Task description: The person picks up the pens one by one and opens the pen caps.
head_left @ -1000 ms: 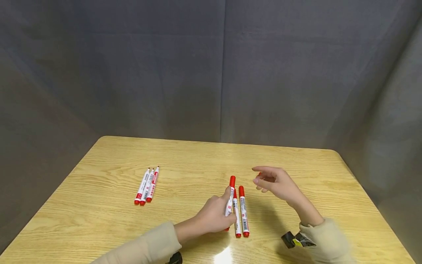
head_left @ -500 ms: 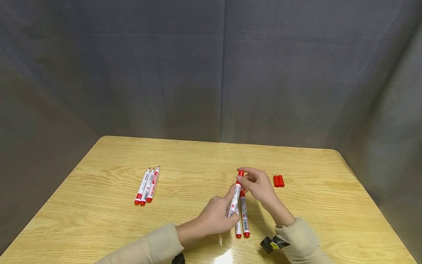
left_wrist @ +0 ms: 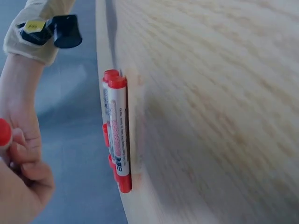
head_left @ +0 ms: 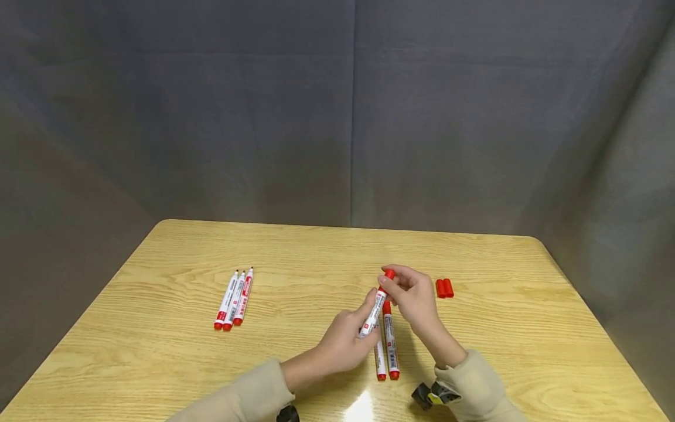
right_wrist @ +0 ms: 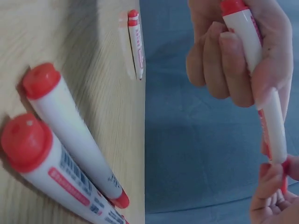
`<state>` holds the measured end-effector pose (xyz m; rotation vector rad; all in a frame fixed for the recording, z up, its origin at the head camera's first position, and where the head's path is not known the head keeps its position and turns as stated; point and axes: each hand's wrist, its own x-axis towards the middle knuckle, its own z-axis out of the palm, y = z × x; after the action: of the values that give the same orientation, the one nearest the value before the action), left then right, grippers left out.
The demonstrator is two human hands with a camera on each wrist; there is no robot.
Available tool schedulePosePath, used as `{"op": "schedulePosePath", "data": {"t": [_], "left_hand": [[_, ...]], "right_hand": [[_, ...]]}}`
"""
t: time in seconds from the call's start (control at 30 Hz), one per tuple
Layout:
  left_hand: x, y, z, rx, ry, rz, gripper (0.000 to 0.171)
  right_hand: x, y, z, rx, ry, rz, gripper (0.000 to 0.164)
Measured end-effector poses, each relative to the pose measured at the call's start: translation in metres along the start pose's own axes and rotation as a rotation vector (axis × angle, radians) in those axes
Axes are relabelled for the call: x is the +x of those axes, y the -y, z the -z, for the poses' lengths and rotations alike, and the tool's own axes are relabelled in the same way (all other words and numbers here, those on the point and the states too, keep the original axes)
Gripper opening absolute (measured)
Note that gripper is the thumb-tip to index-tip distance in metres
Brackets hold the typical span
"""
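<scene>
My left hand (head_left: 345, 340) grips a white marker (head_left: 373, 313) round its barrel, tilted above the table. At its upper end, my right hand (head_left: 418, 298) pinches the red cap (head_left: 389, 274) between thumb and fingers. In the right wrist view the left hand's fingers (right_wrist: 233, 65) curl round the barrel, and the cap sits against the marker's end. Just below the hands lie two capped markers, a nearer-right one (head_left: 391, 343) and one beside it (head_left: 380, 357) partly hidden by the left hand.
Three uncapped markers (head_left: 234, 300) lie side by side at the table's left, tips pointing away. Two loose red caps (head_left: 445, 288) lie together to the right of my right hand. A grey curtain (head_left: 337, 117) hangs behind the wooden table (head_left: 295, 252).
My right hand has come left from near the loose caps, which it partly hid, and taken hold of the held marker's cap. The left hand has tilted that marker further to the right.
</scene>
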<state>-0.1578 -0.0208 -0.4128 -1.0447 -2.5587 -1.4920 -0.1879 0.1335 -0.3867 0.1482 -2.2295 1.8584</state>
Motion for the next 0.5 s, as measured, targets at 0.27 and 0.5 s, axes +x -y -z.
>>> {"op": "schedulePosePath", "data": {"t": [0.27, 0.5], "left_hand": [[-0.003, -0.019, 0.014, -0.221, 0.032, 0.03, 0.066], [-0.005, -0.037, 0.026, -0.301, 0.036, 0.036, 0.065]], "right_hand": [[-0.003, 0.005, -0.005, 0.187, -0.045, 0.0, 0.019], [-0.003, 0.004, -0.009, 0.297, -0.066, 0.025, 0.012]]}}
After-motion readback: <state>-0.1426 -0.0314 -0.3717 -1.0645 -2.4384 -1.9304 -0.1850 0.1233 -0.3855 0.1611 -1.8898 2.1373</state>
